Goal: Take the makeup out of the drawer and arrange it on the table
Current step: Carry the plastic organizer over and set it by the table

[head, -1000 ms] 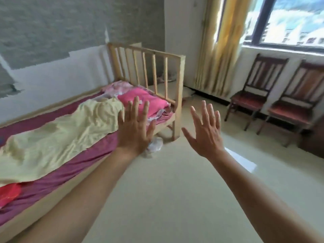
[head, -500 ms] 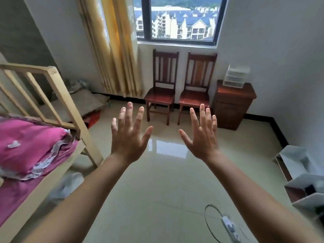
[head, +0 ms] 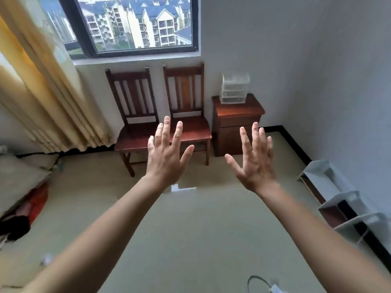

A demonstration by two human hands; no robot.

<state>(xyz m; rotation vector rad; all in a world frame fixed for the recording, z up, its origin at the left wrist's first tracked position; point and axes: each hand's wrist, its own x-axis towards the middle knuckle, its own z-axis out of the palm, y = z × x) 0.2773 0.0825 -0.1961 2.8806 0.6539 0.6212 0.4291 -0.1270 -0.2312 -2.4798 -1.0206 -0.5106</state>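
Note:
My left hand [head: 166, 154] and my right hand [head: 255, 160] are both raised in front of me, backs toward the camera, fingers spread, holding nothing. Far ahead, a clear plastic drawer unit [head: 233, 87] stands on a small dark wooden cabinet [head: 236, 123] in the room's right corner. Its contents are too small to make out. No makeup is visible. Both hands are well short of the cabinet, in mid-air over the floor.
Two dark wooden chairs [head: 163, 115] stand under the window [head: 135, 24], left of the cabinet. Yellow curtains [head: 42, 85] hang at the left. White shelf boxes [head: 342, 206] lie along the right wall. A cable and power strip [head: 266, 285] rest on the tiled floor.
The view has swung right, away from the bed, and closer to the chairs and cabinet. Both hands stay raised and spread.

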